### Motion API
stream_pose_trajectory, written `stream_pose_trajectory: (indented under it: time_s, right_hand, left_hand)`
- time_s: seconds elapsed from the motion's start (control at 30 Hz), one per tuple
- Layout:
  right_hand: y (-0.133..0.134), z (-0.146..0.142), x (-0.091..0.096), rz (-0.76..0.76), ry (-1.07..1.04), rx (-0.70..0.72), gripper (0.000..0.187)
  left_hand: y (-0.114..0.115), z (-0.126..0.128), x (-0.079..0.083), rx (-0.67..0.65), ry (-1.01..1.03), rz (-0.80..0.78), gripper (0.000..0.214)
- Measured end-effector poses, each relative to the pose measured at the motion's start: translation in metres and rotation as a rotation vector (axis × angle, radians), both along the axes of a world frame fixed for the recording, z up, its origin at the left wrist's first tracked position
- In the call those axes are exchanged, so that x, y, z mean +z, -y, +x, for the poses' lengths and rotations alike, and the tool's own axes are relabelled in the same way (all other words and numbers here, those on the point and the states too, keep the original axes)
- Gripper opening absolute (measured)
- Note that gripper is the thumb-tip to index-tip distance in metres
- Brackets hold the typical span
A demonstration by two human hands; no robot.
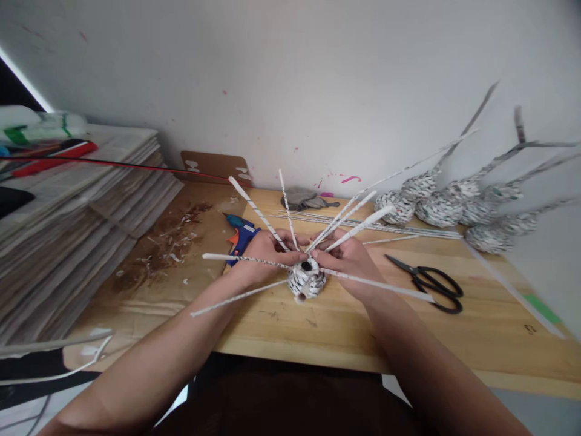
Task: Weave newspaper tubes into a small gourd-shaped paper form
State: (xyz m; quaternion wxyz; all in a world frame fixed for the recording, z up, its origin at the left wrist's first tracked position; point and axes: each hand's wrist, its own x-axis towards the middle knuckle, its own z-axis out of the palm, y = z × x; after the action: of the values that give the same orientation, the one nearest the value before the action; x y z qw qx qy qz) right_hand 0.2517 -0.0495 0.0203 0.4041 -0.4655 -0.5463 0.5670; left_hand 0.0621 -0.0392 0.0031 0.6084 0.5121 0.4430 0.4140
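Note:
A small round basket woven from rolled paper (307,281) sits on the wooden table in front of me, a dark opening at its top. Several paper sticks (258,212) fan out from its rim in all directions. My left hand (267,251) grips the rim's left side, thumb pressed near the opening. On the right side, my right hand (340,251) pinches the rim and the bases of the sticks, its thumb close to the left one. The fingers behind the basket are partly hidden.
A blue glue gun (242,236) lies left of my left hand, black-handled scissors (429,281) to the right. Loose paper sticks (399,228) lie behind. Woven paper pieces with long stems (438,206) stand along the wall. Stacked newspapers (104,200) rise at the left.

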Motion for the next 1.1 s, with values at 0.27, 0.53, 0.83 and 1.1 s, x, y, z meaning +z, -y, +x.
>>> stream_pose_trajectory:
  time_s: [0.27,0.53,0.83,1.1]
  right_hand:
    - [0.002,-0.007,-0.004,0.009,0.068,-0.152,0.032]
    - [0.003,-0.009,-0.008,-0.016,-0.016,-0.152,0.026]
    - [0.008,-0.008,-0.008,0.152,0.032,-0.113,0.019]
    - [0.008,-0.011,-0.014,0.183,-0.012,-0.122,0.018]
  left_hand:
    - [0.0,0.003,-0.005,0.049,-0.044,0.016,0.023]
    - [0.003,0.004,-0.003,0.013,0.072,0.022,0.021]
    - [0.0,0.002,-0.005,-0.022,0.152,-0.075,0.031]
    - [-0.004,-0.003,-0.004,-0.129,0.139,-0.146,0.03]
